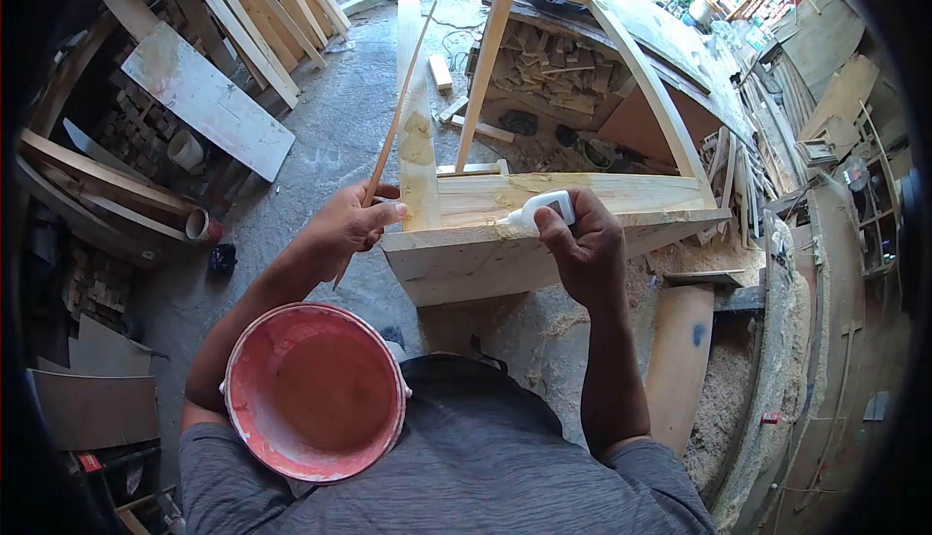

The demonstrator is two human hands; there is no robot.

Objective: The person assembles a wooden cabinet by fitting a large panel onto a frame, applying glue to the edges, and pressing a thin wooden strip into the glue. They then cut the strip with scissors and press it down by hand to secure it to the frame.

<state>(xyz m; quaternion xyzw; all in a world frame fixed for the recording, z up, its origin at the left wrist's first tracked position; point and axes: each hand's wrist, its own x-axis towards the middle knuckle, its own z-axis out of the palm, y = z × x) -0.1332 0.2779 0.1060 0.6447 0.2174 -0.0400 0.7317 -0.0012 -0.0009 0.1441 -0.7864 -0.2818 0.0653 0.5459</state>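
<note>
A curved wooden frame (573,185) stands in front of me, its near board facing my body. My right hand (592,244) is closed round a small white squeeze bottle (539,209), tilted with its nozzle pointing left, at the frame's near top edge. Yellowish patches mark the wood by the nozzle and on the upright. My left hand (357,222) pinches a long thin wooden strip (396,117), which slants up along the frame's left upright. Its fingertips are beside the frame's near left corner. A red-rimmed bucket (316,392) with reddish contents hangs at my left forearm.
Long boards (257,11) lean at the upper left, near a pale panel (209,98). Offcuts (553,69) are piled behind the frame. On the right lie a curved plywood piece (680,360) and sawdust. A small pot (202,226) sits at the left.
</note>
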